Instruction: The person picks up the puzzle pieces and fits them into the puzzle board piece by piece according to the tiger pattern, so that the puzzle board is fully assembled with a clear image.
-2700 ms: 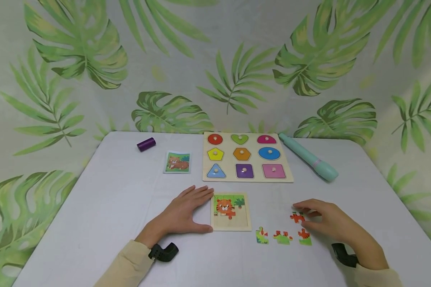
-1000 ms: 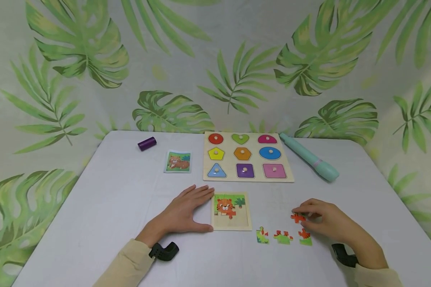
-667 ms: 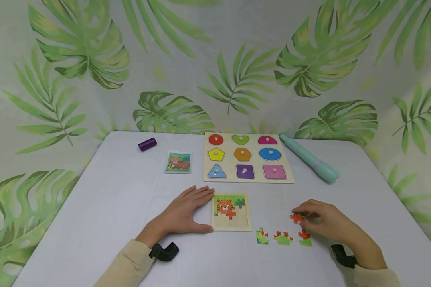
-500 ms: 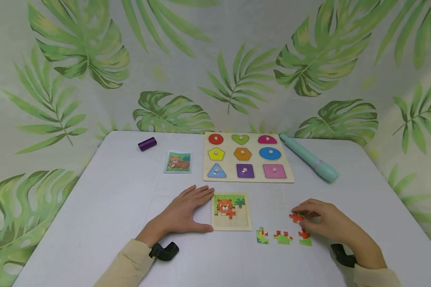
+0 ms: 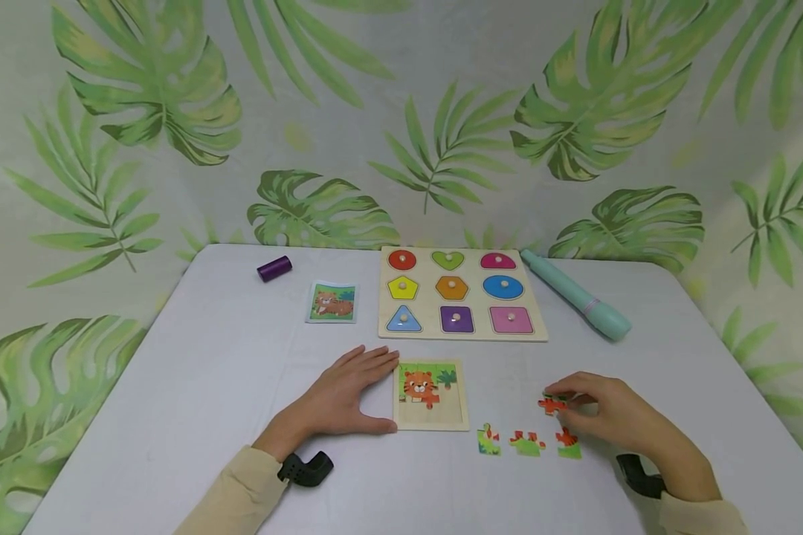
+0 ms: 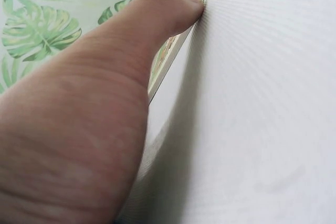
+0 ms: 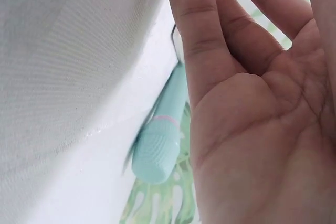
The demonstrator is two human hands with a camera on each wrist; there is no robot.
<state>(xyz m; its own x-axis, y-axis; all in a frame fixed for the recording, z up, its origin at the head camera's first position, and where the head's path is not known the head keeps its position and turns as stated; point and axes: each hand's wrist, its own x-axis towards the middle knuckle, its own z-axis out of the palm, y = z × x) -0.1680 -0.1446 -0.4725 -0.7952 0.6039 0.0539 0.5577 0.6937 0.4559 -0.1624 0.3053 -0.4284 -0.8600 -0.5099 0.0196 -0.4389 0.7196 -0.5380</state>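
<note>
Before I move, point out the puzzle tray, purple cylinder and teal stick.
Puzzle tray (image 5: 447, 411), head view: bare wood, lower right.
Purple cylinder (image 5: 274, 269), head view: middle of side.
Teal stick (image 5: 572, 292), head view: mid-shaft.

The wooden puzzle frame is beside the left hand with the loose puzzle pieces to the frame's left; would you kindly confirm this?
Not quite: in the head view, the loose puzzle pieces are to the right of the wooden puzzle frame, which is beside the left hand.

Free room lies between the frame (image 5: 464, 394) and the right hand (image 5: 598, 407); puzzle pieces (image 5: 527, 445) obstruct its near side, the board (image 5: 477, 300) its far side, and the left hand (image 5: 340, 399) blocks the frame's left
</note>
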